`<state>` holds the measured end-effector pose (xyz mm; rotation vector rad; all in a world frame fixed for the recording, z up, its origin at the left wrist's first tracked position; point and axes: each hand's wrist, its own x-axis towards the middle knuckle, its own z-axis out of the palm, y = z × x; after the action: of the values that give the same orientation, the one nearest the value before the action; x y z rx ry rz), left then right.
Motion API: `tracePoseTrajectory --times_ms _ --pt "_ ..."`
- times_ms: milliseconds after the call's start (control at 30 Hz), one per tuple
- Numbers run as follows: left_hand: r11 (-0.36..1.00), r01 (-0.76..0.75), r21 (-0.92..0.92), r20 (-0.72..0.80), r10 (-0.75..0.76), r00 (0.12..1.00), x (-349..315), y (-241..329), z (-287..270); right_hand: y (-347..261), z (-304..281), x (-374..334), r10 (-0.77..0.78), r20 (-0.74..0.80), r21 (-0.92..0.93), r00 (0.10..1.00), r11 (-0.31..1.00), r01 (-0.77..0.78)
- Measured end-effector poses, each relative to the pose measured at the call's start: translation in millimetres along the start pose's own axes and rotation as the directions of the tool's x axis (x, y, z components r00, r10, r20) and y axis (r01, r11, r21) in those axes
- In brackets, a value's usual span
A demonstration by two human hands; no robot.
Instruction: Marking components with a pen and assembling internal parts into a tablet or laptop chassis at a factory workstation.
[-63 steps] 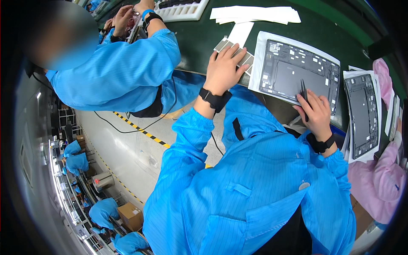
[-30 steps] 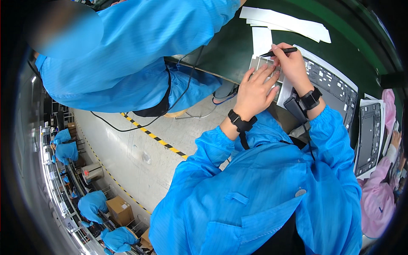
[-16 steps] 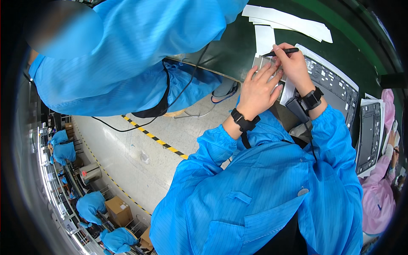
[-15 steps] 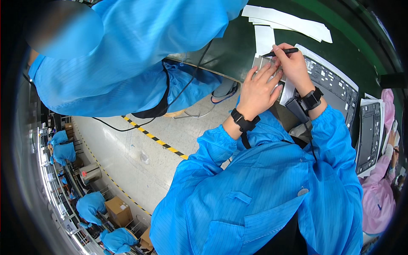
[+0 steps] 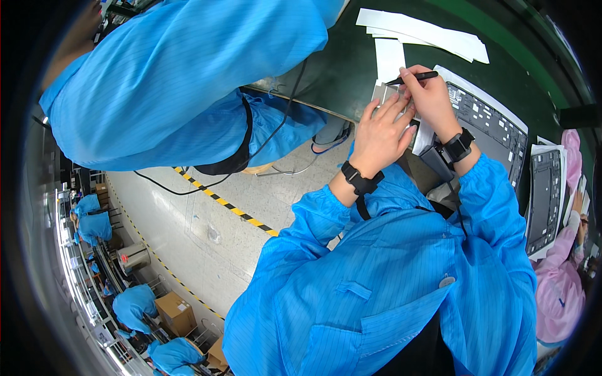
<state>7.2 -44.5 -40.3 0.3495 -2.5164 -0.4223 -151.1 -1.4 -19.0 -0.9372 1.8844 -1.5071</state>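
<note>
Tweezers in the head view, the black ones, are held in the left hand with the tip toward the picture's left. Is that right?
Not quite: the right hand holds the black tweezers, as the head view shows. The tip does point toward the picture's left.

Before you is a dark green, flat worktable (image 5: 338,84). To your left, a pale grey floor (image 5: 182,225) carries a black-and-yellow striped line (image 5: 227,205); beyond stand a brown cardboard box (image 5: 175,313) and a silvery metal cylinder (image 5: 133,257).

Blk tweezers (image 5: 427,75) pt L, tip at gry sheet (image 5: 380,92).
</note>
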Motion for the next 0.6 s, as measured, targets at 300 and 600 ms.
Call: tracePoseTrajectory --times_ms 300,600 --pt "0.999 0.020 -0.043 0.024 -0.019 1.000 -0.7 2.0 -0.1 -10.8 -15.7 -4.4 -0.106 -0.152 0.255 0.983 0.956 0.142" --pt "0.946 0.069 -0.318 0.025 -0.065 0.998 -2.7 21.9 -18.0 -12.5 -105.0 -114.6 0.157 -0.203 0.159 0.967 0.979 -0.126"
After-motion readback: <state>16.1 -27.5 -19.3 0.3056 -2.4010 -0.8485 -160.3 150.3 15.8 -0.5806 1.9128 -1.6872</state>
